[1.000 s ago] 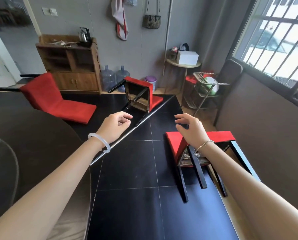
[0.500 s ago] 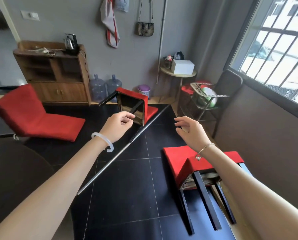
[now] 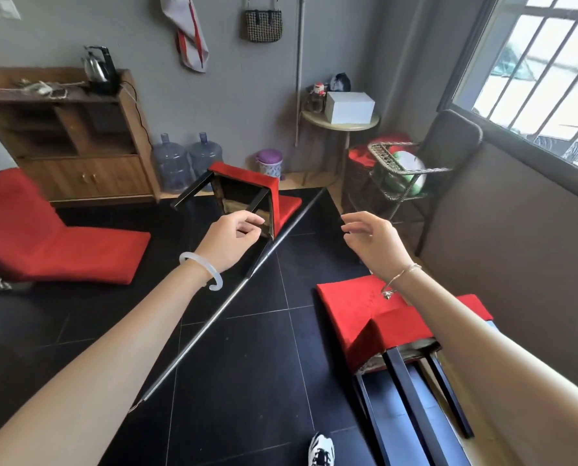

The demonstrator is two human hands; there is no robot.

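Both empty, left hand loosely curled, right hand relaxed open, held toward tipped red chair at floor far edge, likely to right it.

Far chair is bright red with black legs, near chair same deal. Floor is glossy black tile, wall plain grey, hanging bag black-and-white checked, bangle milky white.

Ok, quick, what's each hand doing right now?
Left hand: fingers loosely curled, holding nothing.
Right hand: open, fingers relaxed, holding nothing.
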